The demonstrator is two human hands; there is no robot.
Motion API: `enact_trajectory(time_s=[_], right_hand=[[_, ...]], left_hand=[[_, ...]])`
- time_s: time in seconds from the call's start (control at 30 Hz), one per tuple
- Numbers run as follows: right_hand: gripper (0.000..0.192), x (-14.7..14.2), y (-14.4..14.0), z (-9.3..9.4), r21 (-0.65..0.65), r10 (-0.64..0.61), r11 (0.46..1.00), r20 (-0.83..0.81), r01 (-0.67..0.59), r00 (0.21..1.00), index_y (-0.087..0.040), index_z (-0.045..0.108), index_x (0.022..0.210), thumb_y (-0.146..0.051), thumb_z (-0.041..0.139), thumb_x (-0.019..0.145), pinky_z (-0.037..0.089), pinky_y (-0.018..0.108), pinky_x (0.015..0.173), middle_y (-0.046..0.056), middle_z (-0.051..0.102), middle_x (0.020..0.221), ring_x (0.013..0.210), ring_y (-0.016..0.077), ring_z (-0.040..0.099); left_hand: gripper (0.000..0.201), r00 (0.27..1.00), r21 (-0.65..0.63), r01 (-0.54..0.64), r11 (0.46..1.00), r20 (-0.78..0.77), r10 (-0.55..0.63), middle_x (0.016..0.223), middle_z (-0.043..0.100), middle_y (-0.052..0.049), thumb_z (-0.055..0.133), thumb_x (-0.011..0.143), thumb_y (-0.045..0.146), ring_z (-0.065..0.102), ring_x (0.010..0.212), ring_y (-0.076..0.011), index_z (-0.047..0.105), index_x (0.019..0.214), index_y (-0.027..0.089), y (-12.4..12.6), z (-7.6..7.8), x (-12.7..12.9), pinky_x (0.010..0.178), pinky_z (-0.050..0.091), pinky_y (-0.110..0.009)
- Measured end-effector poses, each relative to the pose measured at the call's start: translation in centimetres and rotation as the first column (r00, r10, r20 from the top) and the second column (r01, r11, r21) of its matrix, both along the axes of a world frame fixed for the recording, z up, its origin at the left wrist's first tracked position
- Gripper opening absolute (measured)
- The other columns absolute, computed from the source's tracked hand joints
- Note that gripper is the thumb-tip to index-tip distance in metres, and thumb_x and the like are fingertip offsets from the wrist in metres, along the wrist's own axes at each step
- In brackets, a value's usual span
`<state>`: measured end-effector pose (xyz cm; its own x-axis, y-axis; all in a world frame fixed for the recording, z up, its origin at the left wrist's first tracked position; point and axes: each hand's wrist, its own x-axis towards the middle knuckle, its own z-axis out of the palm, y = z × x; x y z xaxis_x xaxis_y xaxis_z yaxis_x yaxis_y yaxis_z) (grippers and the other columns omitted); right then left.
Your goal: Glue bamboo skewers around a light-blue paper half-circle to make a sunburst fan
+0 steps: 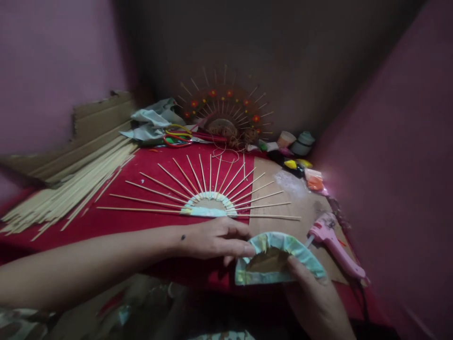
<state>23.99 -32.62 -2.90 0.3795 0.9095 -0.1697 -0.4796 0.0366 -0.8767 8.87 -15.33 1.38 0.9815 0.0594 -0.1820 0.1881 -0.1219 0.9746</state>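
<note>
Cloth-rimmed half-round (pixel 279 241) at the tabletop's (pixel 118 224) near edge.
My right grip (pixel 314 297) is clamped on it; my left grip (pixel 219 238) touches its rim, pinching or not I can't tell. Bare board (pixel 311 200) separates stick fan (pixel 208 194) from glue gun (pixel 332 243); a packet (pixel 314 179) holds something orange.

No text, label, brand, number or sign can be read. At four o'clock, dark marks on the pink glue gun (pixel 334 243) are too blurred to tell whether they are lettering. At three o'clock, the packet with orange contents (pixel 314 180) shows no legible print; between two and three, the lidded jar (pixel 303 143) is too dim to read.
</note>
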Motion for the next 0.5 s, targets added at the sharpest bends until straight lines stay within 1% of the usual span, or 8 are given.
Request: enact_trajectory(time_s=[0.1,0.17,0.23,0.3,0.37,0.4,0.43,0.5], right_hand=[[0.026,-0.2,-1.3,-0.2,0.002,0.108,0.994,-0.050,-0.108,0.993,-0.024,0.077,0.101,-0.039,0.072,0.081,0.059,0.045,0.077,0.010,0.077,0.084,0.075,0.0267,0.073],[0.026,-0.4,-1.8,-0.1,0.019,0.122,0.993,-0.094,-0.121,0.988,-0.025,0.077,0.102,-0.042,0.069,0.083,0.059,0.044,0.076,0.009,0.077,0.085,0.075,0.0264,0.073],[0.026,-0.7,-2.3,0.0,0.054,0.109,0.993,-0.115,-0.104,0.987,-0.025,0.076,0.100,-0.041,0.071,0.080,0.059,0.044,0.078,0.008,0.077,0.087,0.079,0.0270,0.073],[0.027,-0.7,-3.1,0.2,0.092,0.085,0.993,-0.107,-0.076,0.991,-0.024,0.077,0.094,-0.040,0.077,0.073,0.058,0.044,0.078,0.008,0.077,0.086,0.081,0.0285,0.073],[0.027,-0.2,-4.6,0.3,0.062,0.062,0.997,-0.101,-0.055,0.993,-0.023,0.076,0.088,-0.039,0.080,0.066,0.058,0.045,0.077,0.007,0.077,0.078,0.080,0.0303,0.074],[0.028,0.2,-5.6,0.3,0.016,0.035,0.999,-0.093,-0.033,0.995,-0.023,0.076,0.086,-0.040,0.081,0.064,0.058,0.046,0.076,0.007,0.076,0.073,0.077,0.0310,0.074],[0.028,0.7,-6.8,0.3,-0.040,-0.006,0.999,-0.073,0.003,0.997,-0.023,0.076,0.084,-0.041,0.081,0.063,0.059,0.046,0.074,0.006,0.075,0.069,0.073,0.0313,0.074],[0.028,1.6,-9.4,0.1,-0.130,-0.089,0.988,-0.006,0.087,0.996,-0.023,0.076,0.082,-0.037,0.083,0.059,0.059,0.046,0.070,0.006,0.074,0.065,0.067,0.0309,0.073]], left_hand=[[0.035,0.999,0.077,-0.049,0.996,-0.020,0.051,0.058,0.045,0.004,0.051,0.092,0.044,0.043,0.054,-0.0082,0.057,0.073,0.015,-1.3,0.1,0.3,0.050,0.033,-0.019],[0.039,0.997,0.148,-0.080,0.986,0.030,0.076,0.058,0.037,0.005,0.051,0.092,0.043,0.035,0.054,-0.0071,0.051,0.064,0.015,-2.5,0.1,0.5,0.048,0.028,-0.019],[0.039,0.995,0.216,-0.070,0.974,0.091,0.052,0.059,0.033,0.005,0.052,0.091,0.040,0.031,0.056,-0.0067,0.050,0.062,0.014,-3.4,0.3,1.0,0.049,0.026,-0.019],[0.036,0.998,0.220,-0.011,0.976,0.066,-0.004,0.059,0.037,0.005,0.058,0.088,0.040,0.034,0.056,-0.0068,0.054,0.064,0.013,-4.0,0.9,1.8,0.050,0.028,-0.019],[0.032,1.000,0.147,0.019,0.989,-0.005,-0.019,0.061,0.048,0.004,0.061,0.085,0.042,0.042,0.056,-0.0080,0.059,0.072,0.013,-4.1,1.8,3.2,0.052,0.033,-0.019],[0.032,1.000,0.111,-0.014,0.994,-0.024,0.017,0.062,0.052,0.003,0.057,0.087,0.043,0.045,0.055,-0.0086,0.059,0.074,0.014,-4.2,2.1,4.2,0.051,0.034,-0.020],[0.033,0.996,0.105,-0.090,0.990,-0.017,0.092,0.062,0.053,0.003,0.052,0.089,0.044,0.044,0.052,-0.0086,0.058,0.076,0.014,-4.3,2.4,5.3,0.050,0.034,-0.020],[0.030,0.979,0.179,-0.205,0.962,0.032,0.203,0.057,0.048,0.005,0.051,0.089,0.041,0.041,0.050,-0.0082,0.054,0.073,0.016,-5.0,2.5,7.5,0.047,0.031,-0.020]])
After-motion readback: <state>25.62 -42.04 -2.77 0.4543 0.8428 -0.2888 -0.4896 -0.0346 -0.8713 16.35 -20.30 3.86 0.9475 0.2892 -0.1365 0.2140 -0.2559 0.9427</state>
